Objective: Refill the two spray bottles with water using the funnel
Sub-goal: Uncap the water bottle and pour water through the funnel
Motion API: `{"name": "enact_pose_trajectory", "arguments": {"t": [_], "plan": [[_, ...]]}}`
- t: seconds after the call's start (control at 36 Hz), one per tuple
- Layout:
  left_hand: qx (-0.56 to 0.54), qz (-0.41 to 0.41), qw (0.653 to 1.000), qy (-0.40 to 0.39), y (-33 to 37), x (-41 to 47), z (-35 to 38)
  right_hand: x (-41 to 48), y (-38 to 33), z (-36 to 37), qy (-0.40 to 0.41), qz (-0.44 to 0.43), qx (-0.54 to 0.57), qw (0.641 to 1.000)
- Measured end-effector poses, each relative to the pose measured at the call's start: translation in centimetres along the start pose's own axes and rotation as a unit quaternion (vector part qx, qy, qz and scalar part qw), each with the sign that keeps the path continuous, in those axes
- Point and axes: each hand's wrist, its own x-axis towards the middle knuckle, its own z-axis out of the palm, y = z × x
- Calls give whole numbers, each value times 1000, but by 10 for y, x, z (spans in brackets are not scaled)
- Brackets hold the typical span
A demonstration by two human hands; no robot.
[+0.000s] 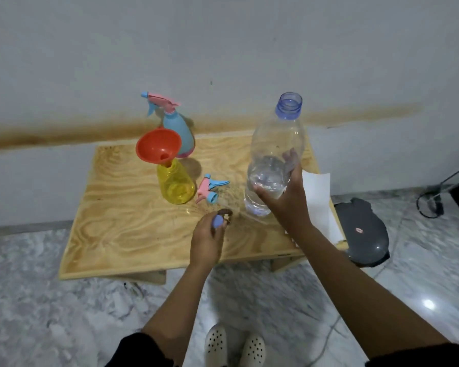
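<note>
Although no water is seen running, the set-up for the first fill looks complete. Items run left to right, with 12 o'clock on the table (pixel 112 221) toward the wall.

1. Funnel (pixel 158 145), orange: its stem is seated in the neck of the yellow spray bottle (pixel 175 185), at about 11 o'clock from table centre, with the bowl tilted. The level inside the tinted plastic cannot be told.
2. Blue spray bottle (pixel 179 133): stands just behind the yellow one at its 12 o'clock, with its trigger head on. Whether it is filled or simply unopened cannot be told.
3. Loose trigger head (pixel 210 188): lies on its side just beside the yellow bottle at its 3 o'clock. It is judged to belong to that bottle and awaits refitting.
4. Left hand (pixel 207 239): low over the table at 6 o'clock, fingers curled round a small blue cap (pixel 218 221).
5. Water bottle (pixel 276 154): clear, uncapped and upright, raised over the table's 3 o'clock side, with water in the lower part only.
6. Right hand (pixel 284 192): fingers and thumb wrap the lower body of the water bottle.
7. White paper (pixel 319 202): lies at the table's 4 o'clock edge, partly under the right forearm.
8. Dark grey object (pixel 363 231): on the floor, off the table at 4 o'clock. A black cable (pixel 435 205) lies beyond it.

Remaining, as judged: pouring into the yellow bottle, moving the funnel to the blue one, and refitting the heads. The way to the funnel is open, and only the loose trigger head lies beneath it. The tilted funnel may tip when the pour starts.
</note>
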Motion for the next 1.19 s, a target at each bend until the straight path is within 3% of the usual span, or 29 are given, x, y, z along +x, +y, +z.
{"name": "enact_pose_trajectory", "arguments": {"t": [0.42,0.53,0.69,0.89,1.03,1.19], "plan": [[74,-10,994,-74,-14,6,4,1,2,4,13,20,-4,1000],[72,-23,995,-59,-2,2,-3,1,1,0,-7,39,18,999],[-42,37,998,-5,81,20,-19,-1,6,-4,-28,42,20,998],[-157,117,977,-85,176,42,-23,-2,13,7,-32,50,18,998],[-104,148,982,-50,193,53,-12,3,18,14,-10,54,-2,999],[-101,128,987,-5,193,58,-16,10,10,16,-1,21,-12,1000]]}}
